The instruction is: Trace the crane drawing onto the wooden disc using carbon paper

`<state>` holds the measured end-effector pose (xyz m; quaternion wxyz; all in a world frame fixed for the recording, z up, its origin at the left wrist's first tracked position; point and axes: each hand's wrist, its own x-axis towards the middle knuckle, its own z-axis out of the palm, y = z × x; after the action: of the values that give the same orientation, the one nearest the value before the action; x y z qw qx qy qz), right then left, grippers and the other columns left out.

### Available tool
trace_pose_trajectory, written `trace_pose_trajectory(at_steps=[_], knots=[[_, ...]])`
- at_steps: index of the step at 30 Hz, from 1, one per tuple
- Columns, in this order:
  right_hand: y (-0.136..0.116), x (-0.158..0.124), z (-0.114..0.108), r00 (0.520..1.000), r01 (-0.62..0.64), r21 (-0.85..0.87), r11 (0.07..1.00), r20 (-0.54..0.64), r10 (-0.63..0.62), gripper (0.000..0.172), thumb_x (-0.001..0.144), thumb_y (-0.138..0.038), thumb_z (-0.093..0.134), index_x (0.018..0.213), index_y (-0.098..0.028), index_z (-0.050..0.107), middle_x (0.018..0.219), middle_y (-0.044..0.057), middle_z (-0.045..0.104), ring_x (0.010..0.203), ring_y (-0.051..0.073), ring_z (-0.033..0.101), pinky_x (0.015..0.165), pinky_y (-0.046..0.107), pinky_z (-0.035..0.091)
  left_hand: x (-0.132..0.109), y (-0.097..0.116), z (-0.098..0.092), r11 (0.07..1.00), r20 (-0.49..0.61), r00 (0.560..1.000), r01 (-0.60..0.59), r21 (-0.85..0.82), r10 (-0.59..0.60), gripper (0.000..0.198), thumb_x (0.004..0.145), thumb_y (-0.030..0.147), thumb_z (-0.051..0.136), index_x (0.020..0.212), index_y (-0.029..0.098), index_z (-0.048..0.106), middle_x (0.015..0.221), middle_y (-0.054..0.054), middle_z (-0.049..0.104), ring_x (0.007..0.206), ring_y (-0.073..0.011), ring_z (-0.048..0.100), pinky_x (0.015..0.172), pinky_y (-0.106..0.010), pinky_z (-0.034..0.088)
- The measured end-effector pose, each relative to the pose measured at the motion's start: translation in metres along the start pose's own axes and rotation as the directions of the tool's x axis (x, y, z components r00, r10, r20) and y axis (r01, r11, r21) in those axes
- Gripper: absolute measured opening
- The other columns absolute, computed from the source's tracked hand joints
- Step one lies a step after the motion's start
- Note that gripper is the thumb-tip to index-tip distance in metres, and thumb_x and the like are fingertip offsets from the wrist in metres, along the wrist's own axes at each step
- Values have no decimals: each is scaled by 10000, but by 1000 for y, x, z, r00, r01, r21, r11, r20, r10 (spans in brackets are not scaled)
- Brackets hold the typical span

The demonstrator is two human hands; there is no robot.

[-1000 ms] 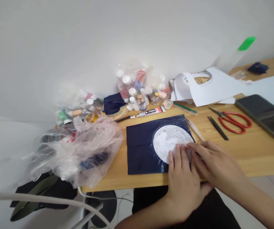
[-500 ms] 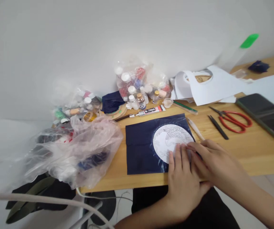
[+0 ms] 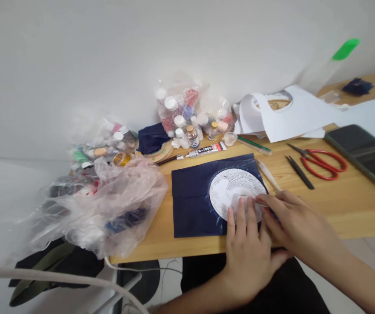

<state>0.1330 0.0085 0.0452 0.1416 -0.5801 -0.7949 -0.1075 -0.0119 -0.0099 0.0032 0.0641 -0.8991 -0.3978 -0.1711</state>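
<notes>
A round white paper [image 3: 228, 192] with a line-drawn bird lies on a navy cloth [image 3: 190, 207], with a shiny, clear-looking band around its edge. My left hand [image 3: 248, 248] rests flat at the lower part of the round paper, fingers stretched and spread. Beside it, my right hand [image 3: 292, 220] has its fingers closed at the right edge of the paper and cloth. A bit of navy shows between those fingers; the exact grip is partly hidden. A white pen-like tool [image 3: 268, 174] lies just beyond the right hand.
Black tweezers [image 3: 300, 172], red-handled scissors [image 3: 325, 163] and a phone [image 3: 366, 152] lie to the right. A glue tube [image 3: 207, 149], a green pencil [image 3: 254, 145] and small bottles [image 3: 193, 136] are behind. At left is a crumpled plastic bag [image 3: 125, 187]; cut white paper [image 3: 301, 115] lies against the wall.
My left hand has slid slightly left and its fingertips show a little more apart. The right hand stays at the paper's right edge. The view has shifted slightly.
</notes>
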Motion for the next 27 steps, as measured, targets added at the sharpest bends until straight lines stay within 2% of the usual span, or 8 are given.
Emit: trace_pose_trajectory(at_steps=[3,5,11,19,23,27], knots=[[-2,-1,0,1000,-14,-21,1000,-12,14,262,915,-177,385,907,-98,634,624,69,662,635,206,637,580,302,527,-5,-15,-5,998,0,1000,20,-54,-20,745,899,694,374,1378,134,482,1475,-187,417,1414,-339,314,1082,-505,349],[-4,-2,1,999,-37,-24,999,-22,36,264,914,-179,381,927,-100,633,639,70,665,654,213,648,584,308,526,-8,-27,-8,994,-26,997,65,-88,-68,673,923,646,379,1344,137,505,1448,-207,436,1387,-351,354,1049,-545,388],[-8,2,0,998,-69,-5,998,-10,69,251,908,-181,395,943,-104,631,644,54,655,649,202,651,572,300,511,-9,-58,-13,972,-64,976,199,-123,-208,452,944,489,468,1159,108,581,1416,-245,443,1356,-383,373,1023,-643,396],[-6,14,3,995,-92,-10,996,24,92,186,863,-178,478,912,-111,645,617,51,637,681,217,641,596,305,489,-5,-63,-14,963,-20,973,223,-150,-228,393,937,474,487,1083,123,586,1425,-237,429,1357,-388,372,1035,-662,384],[-1,15,8,984,-155,65,986,97,148,190,866,-191,487,964,-130,638,641,45,663,718,216,637,614,300,484,-3,-65,-15,961,-5,973,229,-157,-232,397,934,486,488,1068,126,589,1404,-236,450,1343,-393,387,1021,-671,395],[1,16,14,975,-207,144,968,114,191,222,870,-184,469,1015,-133,629,738,52,710,755,217,633,640,314,490,-1,-66,-15,960,6,972,231,-160,-233,407,920,499,513,1065,127,591,1400,-238,451,1335,-400,394,1015,-670,403]])
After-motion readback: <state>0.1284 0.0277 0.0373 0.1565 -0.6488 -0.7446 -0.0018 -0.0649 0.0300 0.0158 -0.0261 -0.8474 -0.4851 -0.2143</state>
